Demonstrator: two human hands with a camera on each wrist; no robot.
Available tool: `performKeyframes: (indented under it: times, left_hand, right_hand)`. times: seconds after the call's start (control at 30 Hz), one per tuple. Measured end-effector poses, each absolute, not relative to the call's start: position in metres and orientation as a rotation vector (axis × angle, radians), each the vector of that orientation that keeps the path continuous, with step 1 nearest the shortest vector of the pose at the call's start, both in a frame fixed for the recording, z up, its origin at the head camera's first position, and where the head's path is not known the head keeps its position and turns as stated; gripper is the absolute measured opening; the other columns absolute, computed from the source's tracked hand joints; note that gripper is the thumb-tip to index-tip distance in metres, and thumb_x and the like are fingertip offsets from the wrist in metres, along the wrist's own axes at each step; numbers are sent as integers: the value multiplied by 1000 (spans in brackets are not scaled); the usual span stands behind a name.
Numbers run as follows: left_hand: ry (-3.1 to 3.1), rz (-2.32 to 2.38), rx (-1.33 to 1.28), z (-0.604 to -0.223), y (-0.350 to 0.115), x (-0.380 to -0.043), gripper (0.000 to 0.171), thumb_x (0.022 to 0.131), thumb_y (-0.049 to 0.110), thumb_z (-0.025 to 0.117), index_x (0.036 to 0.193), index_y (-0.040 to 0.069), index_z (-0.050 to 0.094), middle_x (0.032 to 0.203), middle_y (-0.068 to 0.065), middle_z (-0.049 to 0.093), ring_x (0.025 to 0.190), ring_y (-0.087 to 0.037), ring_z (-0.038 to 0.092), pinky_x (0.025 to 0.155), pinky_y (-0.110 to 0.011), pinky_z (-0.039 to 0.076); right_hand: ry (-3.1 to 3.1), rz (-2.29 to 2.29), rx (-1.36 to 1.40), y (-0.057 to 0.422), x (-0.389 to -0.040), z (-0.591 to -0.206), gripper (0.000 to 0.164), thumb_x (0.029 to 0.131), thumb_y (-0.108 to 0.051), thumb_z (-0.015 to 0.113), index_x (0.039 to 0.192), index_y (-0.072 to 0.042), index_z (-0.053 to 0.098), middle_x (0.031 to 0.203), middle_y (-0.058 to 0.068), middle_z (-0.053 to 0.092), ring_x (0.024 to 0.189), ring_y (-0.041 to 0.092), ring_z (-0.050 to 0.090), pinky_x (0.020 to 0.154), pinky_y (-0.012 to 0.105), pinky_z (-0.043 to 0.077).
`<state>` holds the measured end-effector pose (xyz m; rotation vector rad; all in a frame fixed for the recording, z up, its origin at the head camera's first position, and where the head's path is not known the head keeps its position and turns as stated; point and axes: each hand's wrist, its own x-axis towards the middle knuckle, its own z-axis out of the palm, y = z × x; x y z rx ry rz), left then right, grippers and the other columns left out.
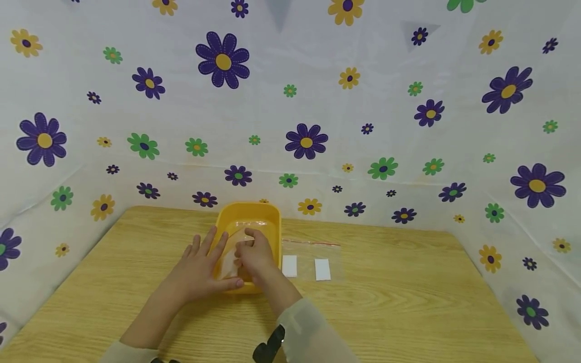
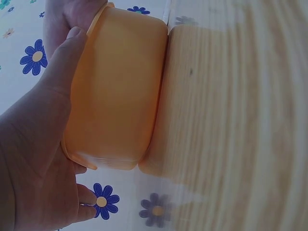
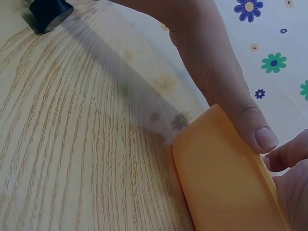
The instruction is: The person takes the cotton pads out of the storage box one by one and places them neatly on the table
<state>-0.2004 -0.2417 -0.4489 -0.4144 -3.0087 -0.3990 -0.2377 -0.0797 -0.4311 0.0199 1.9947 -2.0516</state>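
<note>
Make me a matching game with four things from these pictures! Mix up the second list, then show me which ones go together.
Things
1. Tray
2. Clear bag
3. Sheet
4. Left grip (the person's left hand)

Clues
A. White, printed with purple, green and yellow flowers
B. At the tray's edge, with fingers spread
C. Plain yellow, with a rim all round
D. Flat on the table, just right of the tray in the head view

Right pairs: 1-C, 2-D, 3-A, 4-B
</note>
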Motion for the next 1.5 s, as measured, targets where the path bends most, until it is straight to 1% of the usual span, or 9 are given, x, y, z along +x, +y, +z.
performKeyframes:
  times: [0.1, 0.17, 0.37, 0.47, 0.57, 0.67, 0.87, 1.17, 1.5]
  left_hand:
    - [-3005, -396, -417, -447, -241, -201, 121, 73, 91, 48, 159, 9, 24, 165, -25, 9, 141, -64, 16, 113, -71, 20]
    - [-3005, -397, -420, -447, -241, -200, 121, 73, 91, 48, 159, 9, 24, 165, -25, 9, 141, -64, 17, 113, -71, 20]
    - [-3010, -425, -420, -446, -241, -200, 122, 73, 91, 50, 159, 8, 24, 165, -26, 9, 141, -65, 15, 113, -72, 19]
    - [-3016, -428, -417, -445, -241, -199, 121, 73, 90, 50, 159, 8, 24, 165, -26, 9, 141, -65, 15, 113, -72, 19]
    - [-3023, -429, -413, -445, -241, -199, 121, 74, 90, 49, 159, 8, 24, 165, -26, 8, 141, -65, 15, 113, -72, 19]
    - [-3028, -438, -408, -444, -241, -199, 120, 75, 89, 51, 159, 8, 23, 165, -26, 8, 141, -65, 14, 112, -73, 18]
    - [-3025, -433, -405, -444, -240, -199, 118, 75, 86, 54, 159, 9, 23, 165, -26, 9, 140, -65, 15, 112, -74, 19]
    - [-3022, -419, -413, -442, -240, -200, 120, 75, 88, 51, 160, 10, 19, 164, -27, 8, 140, -66, 15, 112, -73, 19]
    - [-3031, -427, -395, -442, -238, -200, 121, 74, 89, 52, 159, 8, 22, 165, -26, 8, 140, -65, 15, 111, -74, 20]
  right_hand:
    - [2013, -2065, 29, -80, -238, -430, 50, 97, -7, 59, 145, -4, 46, 103, 12, 62, 73, 19, 61, 65, 27, 55]
    - [2021, -2057, 30, -80, -239, -431, 50, 96, -6, 60, 144, -3, 47, 101, 11, 63, 71, 18, 61, 65, 27, 56]
    - [1965, -2041, 26, -81, -239, -431, 57, 92, 3, 61, 146, 3, 43, 100, 16, 67, 59, 12, 56, 58, 22, 53]
    - [1942, -2043, 15, -80, -238, -431, 60, 88, 8, 60, 145, 3, 45, 98, 15, 66, 58, 12, 55, 56, 21, 52]
    - [1922, -2084, 20, -80, -238, -430, 58, 86, 10, 59, 142, 0, 49, 100, 15, 63, 63, 14, 58, 57, 20, 54]
    - [1910, -2133, 25, -79, -237, -427, 54, 88, 9, 59, 140, -3, 52, 104, 15, 63, 70, 16, 60, 62, 22, 57]
    - [1925, -2149, -12, -73, -237, -418, 48, 91, 4, 58, 139, -5, 53, 106, 14, 64, 80, 19, 64, 71, 27, 60]
    - [1907, -2171, -69, -55, -237, -409, 49, 94, 1, 57, 142, -7, 51, 108, 13, 65, 84, 17, 63, 74, 29, 60]
    - [1866, -2203, -54, -39, -234, -403, 49, 95, 1, 56, 143, -9, 50, 113, 13, 65, 91, 19, 62, 80, 30, 60]
